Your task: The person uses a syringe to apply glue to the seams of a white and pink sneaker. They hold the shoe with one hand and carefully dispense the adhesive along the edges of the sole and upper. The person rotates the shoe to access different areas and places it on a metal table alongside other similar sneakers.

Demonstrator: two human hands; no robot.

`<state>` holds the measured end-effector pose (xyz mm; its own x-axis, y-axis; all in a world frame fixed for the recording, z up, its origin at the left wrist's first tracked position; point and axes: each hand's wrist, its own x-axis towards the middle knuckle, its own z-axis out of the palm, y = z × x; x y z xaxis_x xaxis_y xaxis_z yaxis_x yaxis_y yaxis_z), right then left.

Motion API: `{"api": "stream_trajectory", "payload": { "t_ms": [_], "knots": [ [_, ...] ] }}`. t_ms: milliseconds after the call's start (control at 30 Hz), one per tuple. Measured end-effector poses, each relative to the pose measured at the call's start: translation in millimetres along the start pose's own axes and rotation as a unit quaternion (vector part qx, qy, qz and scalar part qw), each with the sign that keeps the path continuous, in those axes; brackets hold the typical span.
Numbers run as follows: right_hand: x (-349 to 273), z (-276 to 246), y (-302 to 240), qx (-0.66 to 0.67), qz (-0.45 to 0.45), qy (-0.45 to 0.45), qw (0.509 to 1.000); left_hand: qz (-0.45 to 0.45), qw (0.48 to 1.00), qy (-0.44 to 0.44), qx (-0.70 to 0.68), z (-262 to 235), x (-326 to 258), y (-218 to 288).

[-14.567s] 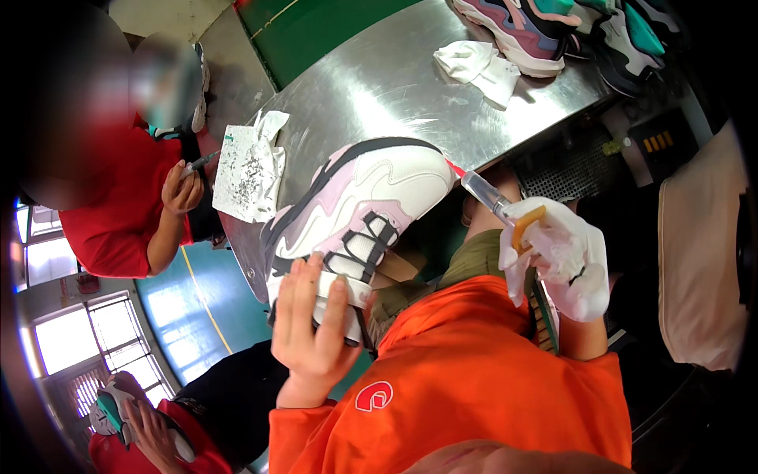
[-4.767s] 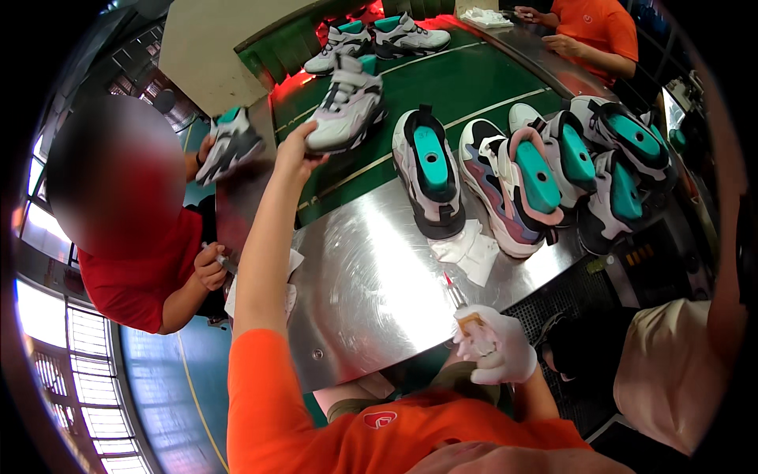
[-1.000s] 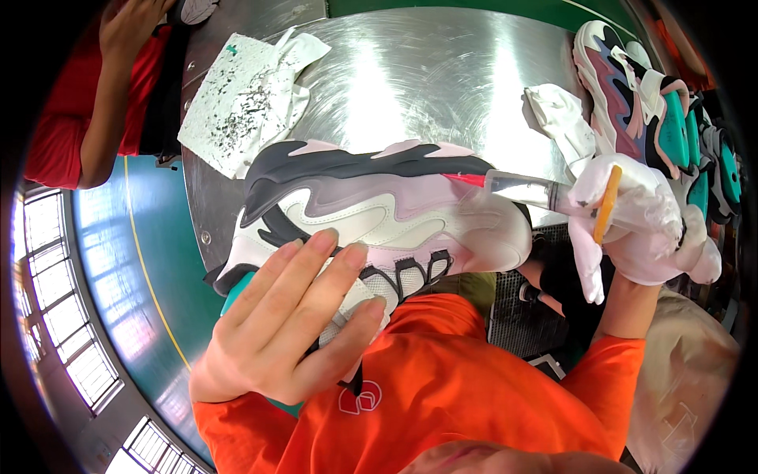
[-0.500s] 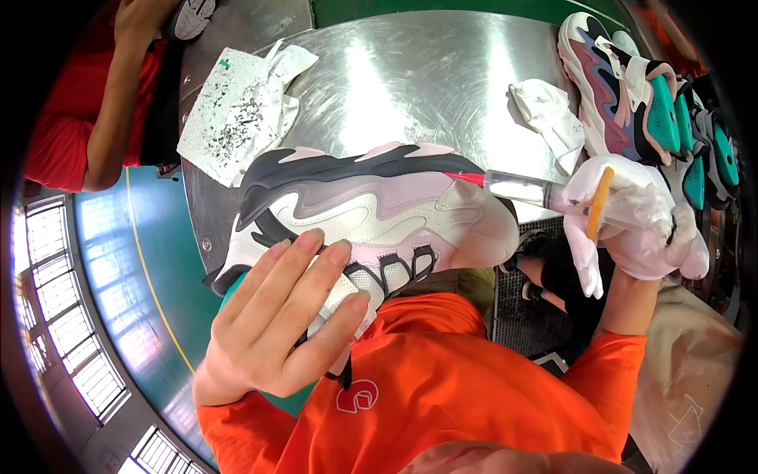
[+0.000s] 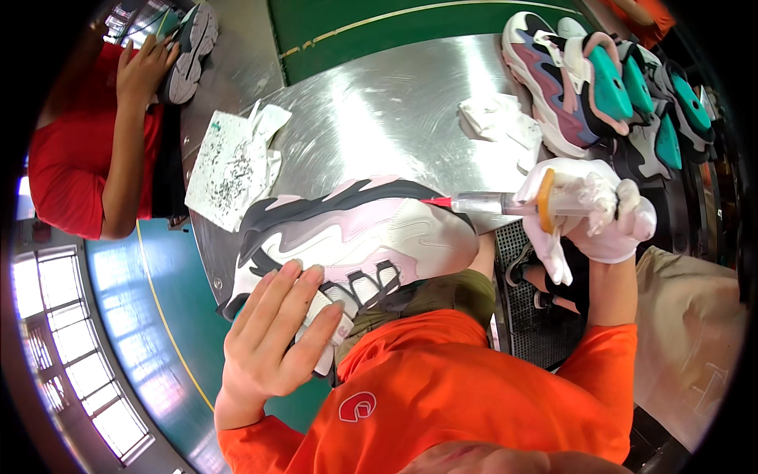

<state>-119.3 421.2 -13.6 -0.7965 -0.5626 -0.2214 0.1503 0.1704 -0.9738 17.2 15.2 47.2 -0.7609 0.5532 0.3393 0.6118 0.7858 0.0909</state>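
Note:
A white, pink and grey sneaker [image 5: 371, 233] lies on its side in front of my chest, over the near edge of a shiny metal table [image 5: 379, 118]. My bare left hand [image 5: 276, 336] grips the sneaker at its tongue end, fingers spread over it. My right hand [image 5: 592, 209], in a white glove, holds a syringe-like applicator [image 5: 489, 205] with an orange ring. Its red tip touches the dark sole edge near the sneaker's toe.
A speckled white cloth [image 5: 233, 162] and a crumpled white rag [image 5: 493, 122] lie on the table. Several sneakers with teal insoles [image 5: 600, 87] stand at the right. A person in a red shirt [image 5: 95, 158] holds a shoe at the far left. A green belt [image 5: 395, 28] runs behind.
The sneaker has shifted slightly left and lower in view while my gloved right hand moved the applicator tip along the sole edge. My left hand keeps its grip.

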Motion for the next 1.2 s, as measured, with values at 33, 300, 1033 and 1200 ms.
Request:
{"api": "stream_trajectory", "payload": {
  "t_ms": [33, 300, 1033, 1200],
  "knots": [
    [1.4, 7.5, -3.1, -0.037, 0.080, 0.019, 0.996, -0.005, 1.000, 0.000, -0.001, 0.4, 0.2, 1.4],
    [-8.8, 13.0, 34.3, 0.420, -0.139, -0.053, 0.895, -0.056, 0.996, 0.013, 0.064, 7.6, -5.4, 33.7],
    [-54.6, 85.0, 42.4, 0.404, -0.165, 0.016, 0.900, -0.060, 0.990, 0.003, 0.130, 29.6, -30.4, 66.1],
    [-61.4, 94.7, 32.7, 0.405, -0.160, 0.039, 0.899, -0.058, 0.990, 0.032, 0.127, 33.4, -26.7, 66.3]
  ]
}}
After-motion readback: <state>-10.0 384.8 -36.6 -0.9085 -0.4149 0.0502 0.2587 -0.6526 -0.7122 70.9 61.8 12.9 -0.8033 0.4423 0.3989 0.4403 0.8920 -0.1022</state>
